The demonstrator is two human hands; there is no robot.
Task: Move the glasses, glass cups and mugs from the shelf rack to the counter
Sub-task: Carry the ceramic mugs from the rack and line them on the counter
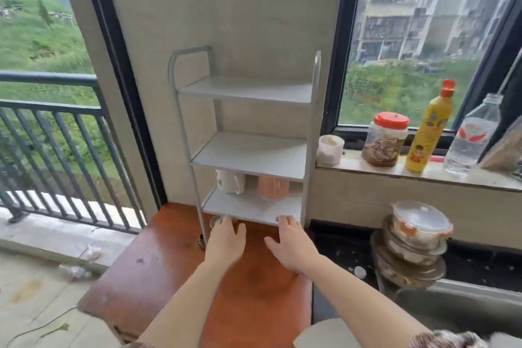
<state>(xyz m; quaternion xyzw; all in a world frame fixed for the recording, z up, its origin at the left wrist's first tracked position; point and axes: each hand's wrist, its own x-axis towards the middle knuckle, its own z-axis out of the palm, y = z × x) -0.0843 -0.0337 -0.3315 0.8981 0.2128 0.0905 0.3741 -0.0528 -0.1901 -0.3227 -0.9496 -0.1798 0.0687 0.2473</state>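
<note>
Just beyond both outstretched hands stands the shelf rack (pixel 248 144), a grey metal frame with three flat shelves, set on the reddish-brown worktop (pixel 169 271) against the wall. Its two upper shelves are bare. On the lowest shelf, above and beyond the left hand (pixel 226 240), sit a white mug (pixel 230 181) and, beside it to the right, a pinkish cup (pixel 273 187); the shelf above cuts off their tops, and the pink one is too blurred to tell its material.

That left hand is spread, palm down, holding nothing, its fingertips at the shelf's front edge. Right under those fingertips a small clear glass (pixel 216 222) shows below the shelf, near the rack's front left leg; the fingers hide most of it, and whether they touch it cannot be told. Over to the side, the right hand (pixel 291 246) is likewise spread and empty, fingertips at the same front edge.

Further right of the right hand, a stack of lidded bowls (pixel 415 243) rests on a dark surface, and a small white cap (pixel 360 272) lies near it. Above them, the window sill (pixel 440 175) carries a white cup (pixel 330 150), a red-lidded jar (pixel 385 138), a yellow bottle (pixel 429 127) and a clear water bottle (pixel 471 135), all well apart from the hands. To the left of the left hand runs a balcony railing (pixel 56 121).
</note>
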